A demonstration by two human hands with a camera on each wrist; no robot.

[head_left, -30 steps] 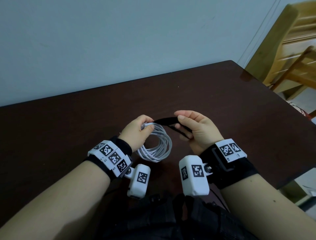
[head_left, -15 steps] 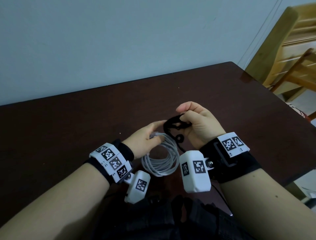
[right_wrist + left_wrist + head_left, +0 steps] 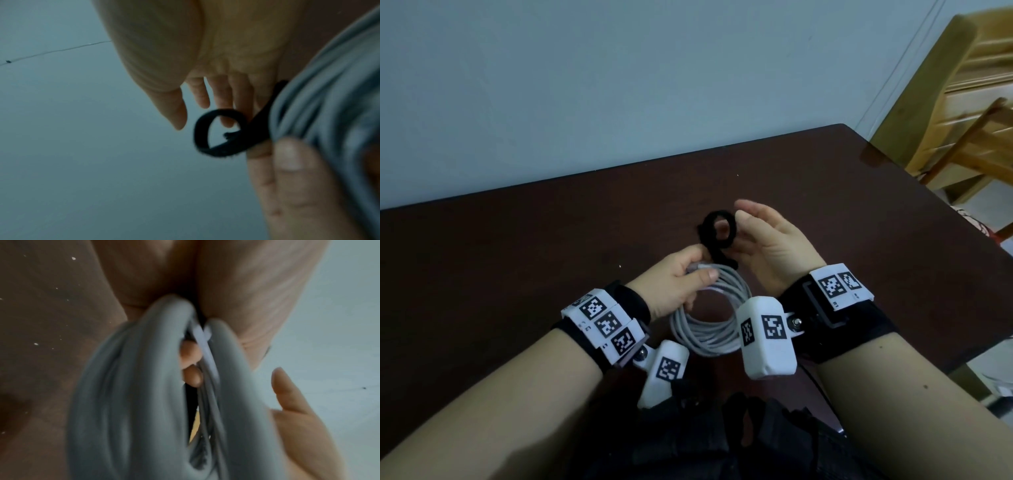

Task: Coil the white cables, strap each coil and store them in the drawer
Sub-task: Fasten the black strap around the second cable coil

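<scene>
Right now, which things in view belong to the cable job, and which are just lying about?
Job:
white cable coil, gripped by left hand
black strap, curled beside open right hand

Lying about:
dark table
wooden furniture

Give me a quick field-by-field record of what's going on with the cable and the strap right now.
cable: white cable coil, held above the dark table
strap: black strap, curled into a loop, lower end at the coil's top
left hand: left hand grips the coil's top, thumb over the strands
right hand: right hand fingers straight beside the loop; contact unclear
strapping: not yet closed round the coil
drawer: not in view
</scene>
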